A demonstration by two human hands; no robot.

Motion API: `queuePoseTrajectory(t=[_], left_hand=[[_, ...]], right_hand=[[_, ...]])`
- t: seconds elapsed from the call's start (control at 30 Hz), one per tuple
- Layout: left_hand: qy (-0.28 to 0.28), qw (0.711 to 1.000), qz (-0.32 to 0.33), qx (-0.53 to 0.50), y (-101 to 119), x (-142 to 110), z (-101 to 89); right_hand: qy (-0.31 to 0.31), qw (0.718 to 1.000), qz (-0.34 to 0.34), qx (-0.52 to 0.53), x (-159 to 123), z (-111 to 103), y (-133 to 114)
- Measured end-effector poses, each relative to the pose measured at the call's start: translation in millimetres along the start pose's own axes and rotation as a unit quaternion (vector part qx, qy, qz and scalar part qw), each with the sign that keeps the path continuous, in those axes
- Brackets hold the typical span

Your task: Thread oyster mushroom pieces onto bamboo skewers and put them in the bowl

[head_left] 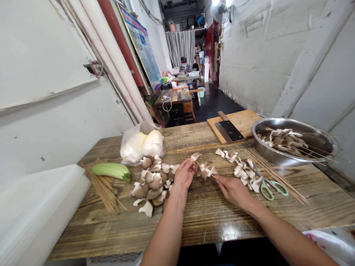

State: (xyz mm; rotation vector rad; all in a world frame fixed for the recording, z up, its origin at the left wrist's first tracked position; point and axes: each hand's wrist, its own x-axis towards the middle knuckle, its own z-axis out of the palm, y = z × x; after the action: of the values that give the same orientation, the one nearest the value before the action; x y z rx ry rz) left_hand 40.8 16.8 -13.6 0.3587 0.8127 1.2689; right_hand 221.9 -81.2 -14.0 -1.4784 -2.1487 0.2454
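Over the middle of the wooden table, my left hand pinches a piece of oyster mushroom at the tip of a thin wooden skewer. Several mushroom pieces are threaded along that skewer. My right hand grips the skewer near the mushrooms, fingers closed; its lower end is hidden in the hand. Left of my hands lies a heap of whole oyster mushrooms. To the right are torn mushroom pieces, beside scissors with green handles.
A steel bowl holds mushroom skewers at the right. Behind, a cleaver rests on a cutting board. Bare skewers lie right; more lie left under a green squash. A plastic bag holds pale vegetables. White containers border the left.
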Motion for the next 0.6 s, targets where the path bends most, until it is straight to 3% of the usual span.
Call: queuePoseTrajectory(t=[0.6], left_hand=[[-0.006, 0.998, 0.042, 0.048, -5.8, 0.3, -2.6]], right_hand=[[-0.003, 1.0, -0.002, -0.025, -0.3, -2.6, -1.5]])
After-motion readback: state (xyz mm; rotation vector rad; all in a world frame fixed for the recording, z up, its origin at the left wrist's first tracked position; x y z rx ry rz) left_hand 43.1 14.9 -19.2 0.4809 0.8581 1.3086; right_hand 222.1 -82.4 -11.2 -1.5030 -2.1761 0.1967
